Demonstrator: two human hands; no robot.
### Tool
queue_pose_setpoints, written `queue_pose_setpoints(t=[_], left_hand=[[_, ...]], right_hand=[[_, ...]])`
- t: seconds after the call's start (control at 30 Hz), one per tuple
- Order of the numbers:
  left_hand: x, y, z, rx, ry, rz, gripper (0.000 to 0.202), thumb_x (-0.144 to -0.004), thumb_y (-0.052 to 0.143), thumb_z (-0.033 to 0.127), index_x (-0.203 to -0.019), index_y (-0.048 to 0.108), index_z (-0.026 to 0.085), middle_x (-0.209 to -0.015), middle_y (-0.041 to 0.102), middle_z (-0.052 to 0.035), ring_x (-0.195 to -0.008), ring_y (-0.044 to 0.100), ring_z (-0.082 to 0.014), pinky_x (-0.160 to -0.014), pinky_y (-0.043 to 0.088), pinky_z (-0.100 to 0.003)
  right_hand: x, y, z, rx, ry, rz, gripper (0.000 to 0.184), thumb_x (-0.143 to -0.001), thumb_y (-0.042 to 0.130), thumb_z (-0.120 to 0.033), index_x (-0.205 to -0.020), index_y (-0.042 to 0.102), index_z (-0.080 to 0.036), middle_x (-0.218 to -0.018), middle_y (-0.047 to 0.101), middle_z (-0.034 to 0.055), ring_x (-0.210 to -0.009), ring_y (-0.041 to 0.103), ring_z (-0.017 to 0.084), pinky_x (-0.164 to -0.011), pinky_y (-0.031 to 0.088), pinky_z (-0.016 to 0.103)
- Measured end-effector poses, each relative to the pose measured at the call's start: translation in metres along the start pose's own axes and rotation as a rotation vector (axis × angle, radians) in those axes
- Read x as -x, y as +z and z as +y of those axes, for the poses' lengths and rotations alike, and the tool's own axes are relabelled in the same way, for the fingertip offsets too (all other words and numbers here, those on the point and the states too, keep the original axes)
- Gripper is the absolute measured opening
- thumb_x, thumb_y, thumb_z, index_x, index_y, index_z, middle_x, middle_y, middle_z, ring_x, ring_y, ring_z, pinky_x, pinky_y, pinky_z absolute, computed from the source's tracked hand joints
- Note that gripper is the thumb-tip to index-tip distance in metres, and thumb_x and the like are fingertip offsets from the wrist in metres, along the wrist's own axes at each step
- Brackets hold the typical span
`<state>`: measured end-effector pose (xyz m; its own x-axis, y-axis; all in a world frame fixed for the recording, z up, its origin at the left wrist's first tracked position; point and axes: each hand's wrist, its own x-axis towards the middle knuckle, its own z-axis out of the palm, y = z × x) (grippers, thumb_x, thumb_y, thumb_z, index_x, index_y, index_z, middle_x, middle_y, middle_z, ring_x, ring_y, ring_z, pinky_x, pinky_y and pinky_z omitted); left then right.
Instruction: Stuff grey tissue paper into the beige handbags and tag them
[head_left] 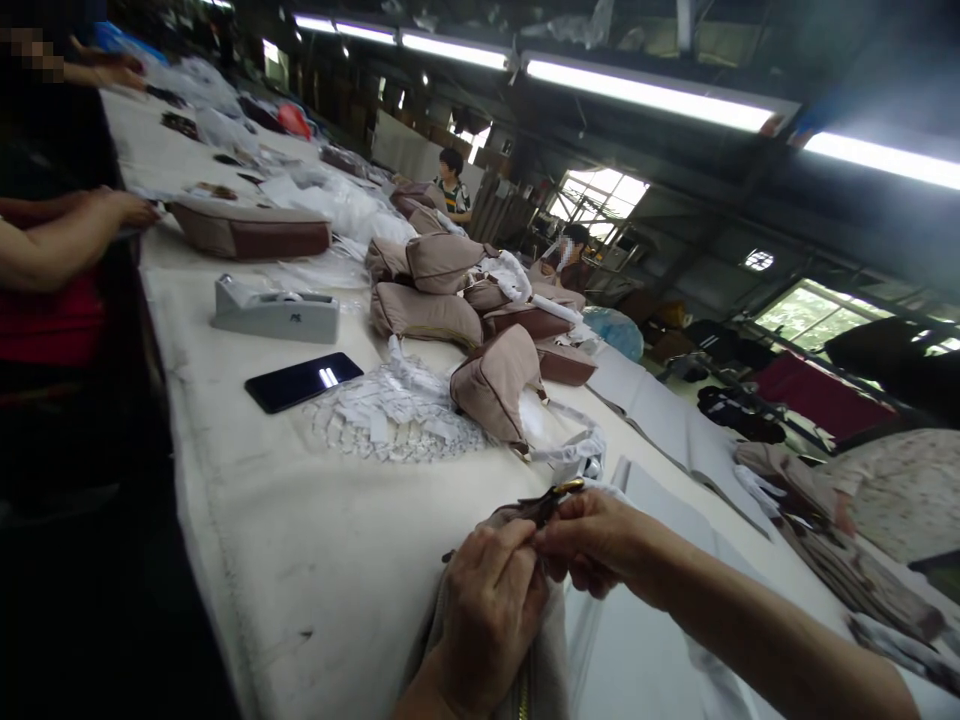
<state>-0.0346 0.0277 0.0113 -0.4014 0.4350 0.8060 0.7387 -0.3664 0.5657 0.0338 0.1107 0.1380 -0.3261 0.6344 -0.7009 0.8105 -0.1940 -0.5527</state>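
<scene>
At the bottom middle, a taupe handbag (553, 650) with a brass zipper lies under my hands. My left hand (491, 600) presses on the bag's top end, fingers bent and gripping it. From the right comes my right hand (592, 540), closed in a pinch at the dark strap end (536, 508), close to my left fingertips. A gold-coloured buckle (568, 487) sits on this strap just above my right hand. What exactly lies between the fingertips is hidden.
On the white table (300, 560) lie a phone (304, 382), a grey tape dispenser (276, 312), a plastic bag of white tags (397, 415) and piled taupe handbags (427, 315). White sheets (660, 520) lie rightward. A co-worker's hands (112, 210) touch another bag (251, 230) at left.
</scene>
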Motion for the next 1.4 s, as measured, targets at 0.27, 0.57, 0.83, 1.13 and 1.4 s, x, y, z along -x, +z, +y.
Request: queue_pose_setpoints(t=[0.27,0.57,0.83,1.13,1.4], left_hand=[[0.007,0.006,-0.006,0.018,-0.083,-0.098,0.014,-0.081,0.050,0.005,-0.080,0.049,0.018,-0.081,0.064,-0.0062,-0.074,0.062,-0.0162,-0.070,0.049,-0.026],[0.004,-0.001,0.003,0.268,-0.611,-0.283,0.005,-0.081,0.052,0.020,-0.077,0.053,0.020,-0.080,0.065,-0.0029,-0.073,0.062,-0.0164,-0.068,0.046,-0.025],[-0.003,-0.012,0.006,0.769,-1.169,-0.400,0.023,-0.081,0.056,0.038,-0.073,0.052,0.017,-0.050,0.049,0.0049,-0.050,0.044,-0.0097,-0.056,0.036,-0.021],[-0.006,-0.024,-0.002,1.115,-1.523,-0.410,0.026,-0.067,0.069,0.034,-0.074,0.054,0.015,-0.055,0.060,0.0009,-0.051,0.056,-0.0105,-0.054,0.042,-0.021],[-0.003,-0.024,0.004,1.178,-1.529,-0.404,0.029,-0.067,0.069,0.036,-0.073,0.052,0.014,-0.048,0.059,-0.0008,-0.044,0.053,-0.0100,-0.049,0.041,-0.021]], right_hand=[[0.002,-0.003,0.006,-0.007,0.082,0.039,0.005,-0.060,0.059,-0.014,-0.065,0.061,-0.015,-0.050,0.058,-0.0004,-0.042,0.052,0.008,-0.038,0.040,0.016],[0.009,0.009,0.037,-0.314,-0.045,0.156,0.031,-0.054,0.064,-0.015,-0.081,0.050,-0.017,-0.053,0.057,-0.0046,-0.046,0.053,0.010,-0.042,0.041,0.019],[-0.014,0.039,0.067,-0.435,-0.423,0.269,0.030,-0.064,0.064,-0.020,-0.093,0.057,-0.017,-0.064,0.059,-0.0027,-0.055,0.055,0.012,-0.048,0.041,0.020],[-0.030,0.060,0.088,-0.218,-0.622,0.443,0.016,-0.082,0.055,-0.028,-0.074,0.064,-0.018,-0.073,0.065,0.0031,-0.078,0.062,0.021,-0.072,0.049,0.029],[-0.040,0.063,0.090,-0.016,-0.611,0.692,0.015,-0.078,0.058,-0.031,-0.071,0.061,-0.018,-0.062,0.060,0.0027,-0.063,0.057,0.019,-0.065,0.047,0.030]])
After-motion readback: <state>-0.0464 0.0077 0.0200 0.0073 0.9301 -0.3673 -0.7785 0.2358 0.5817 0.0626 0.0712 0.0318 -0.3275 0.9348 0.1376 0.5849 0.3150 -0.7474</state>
